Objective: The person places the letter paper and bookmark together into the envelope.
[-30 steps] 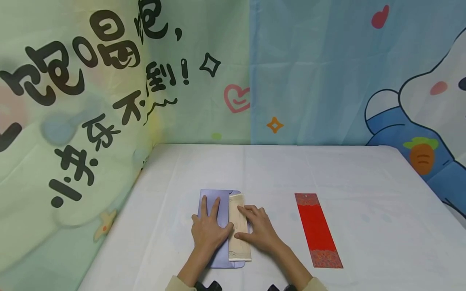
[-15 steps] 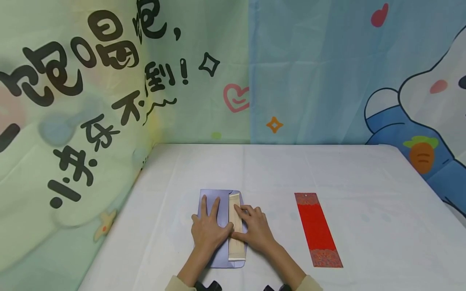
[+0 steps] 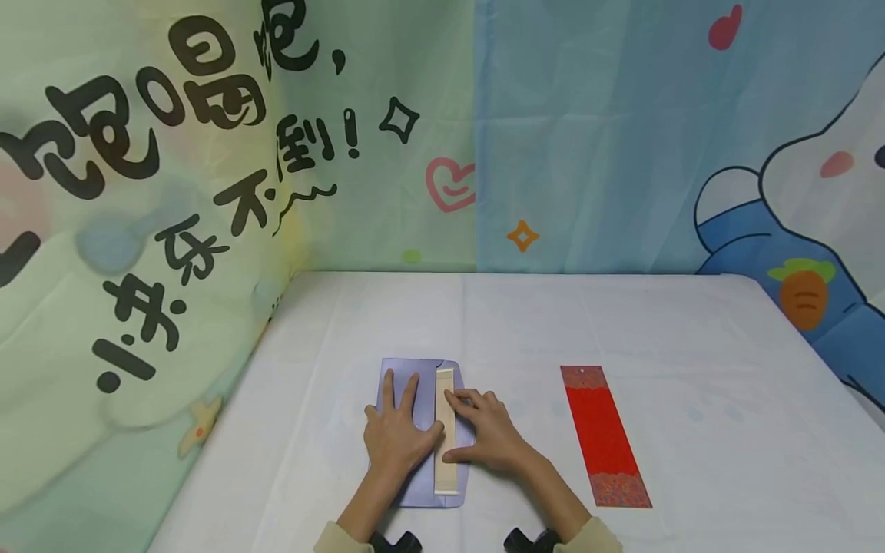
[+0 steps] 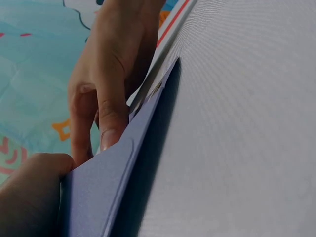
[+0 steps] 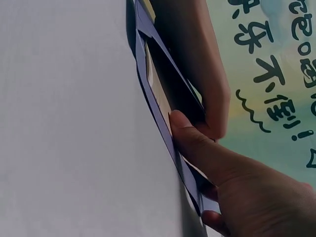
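Note:
In the head view my left hand (image 3: 394, 436) rests with its fingers spread on a lilac envelope (image 3: 423, 395) lying on the white table. A cream folded paper (image 3: 445, 478) stands partly out of the envelope's right side, over its side flap. My right hand (image 3: 492, 432) touches the paper's right edge with thumb and forefinger held apart. In the right wrist view a fingertip (image 5: 180, 119) presses the cream paper (image 5: 160, 91) at the envelope's opening, and the left hand (image 5: 197, 64) lies above it. The left wrist view shows the envelope (image 4: 101, 187) raised slightly along its edge.
A long red strip (image 3: 604, 434) with patterned ends lies on the white table (image 3: 719, 369) to the right of the hands. Printed cloth backdrops (image 3: 588, 138) rise behind the table and along its left side.
The right hand has pushed the cream paper leftward, so a narrower band of it shows outside the envelope. The right thumb has slid down along its edge. The left hand stays put.

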`<state>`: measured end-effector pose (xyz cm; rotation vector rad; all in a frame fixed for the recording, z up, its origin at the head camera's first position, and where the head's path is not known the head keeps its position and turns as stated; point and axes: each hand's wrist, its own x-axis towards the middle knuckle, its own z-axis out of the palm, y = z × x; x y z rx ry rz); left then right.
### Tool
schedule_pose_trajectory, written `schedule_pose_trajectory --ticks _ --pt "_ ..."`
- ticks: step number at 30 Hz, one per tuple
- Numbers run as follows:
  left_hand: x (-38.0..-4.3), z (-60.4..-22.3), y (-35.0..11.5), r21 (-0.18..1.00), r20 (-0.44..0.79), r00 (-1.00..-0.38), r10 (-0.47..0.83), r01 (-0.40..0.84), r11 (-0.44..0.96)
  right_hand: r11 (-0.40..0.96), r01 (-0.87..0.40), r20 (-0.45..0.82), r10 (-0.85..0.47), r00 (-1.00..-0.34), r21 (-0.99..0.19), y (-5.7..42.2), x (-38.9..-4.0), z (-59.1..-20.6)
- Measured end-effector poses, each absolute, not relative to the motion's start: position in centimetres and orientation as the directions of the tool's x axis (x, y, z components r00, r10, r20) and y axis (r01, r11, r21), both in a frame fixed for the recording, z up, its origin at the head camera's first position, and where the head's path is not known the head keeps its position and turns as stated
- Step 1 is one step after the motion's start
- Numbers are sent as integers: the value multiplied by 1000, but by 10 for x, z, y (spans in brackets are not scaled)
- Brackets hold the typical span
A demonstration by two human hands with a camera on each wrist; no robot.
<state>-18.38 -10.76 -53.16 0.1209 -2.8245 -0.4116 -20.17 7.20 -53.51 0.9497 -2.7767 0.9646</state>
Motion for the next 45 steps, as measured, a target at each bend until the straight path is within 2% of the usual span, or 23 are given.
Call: schedule_pose_trajectory --ticks 7,15,24,33,45 --pt "-184 -534 -106 302 270 -955 -125 -39 952 619 -579 251 -538 -805 -530 77 -200 -536" --pt "-183 -532 -106 293 276 -954 -116 -31 956 629 -582 194 -576 -794 -515 85 -199 -534" --pt "-185 -530 -107 281 276 -956 -104 -23 959 646 -608 241 -568 -787 -462 78 -198 -533" --pt "-183 -531 -107 273 275 -957 -95 -17 962 646 -580 225 -549 -805 -497 67 -198 -534" --pt "-183 -531 -108 250 270 -959 -82 -12 968 658 -583 260 -528 -809 -478 61 -200 -537"
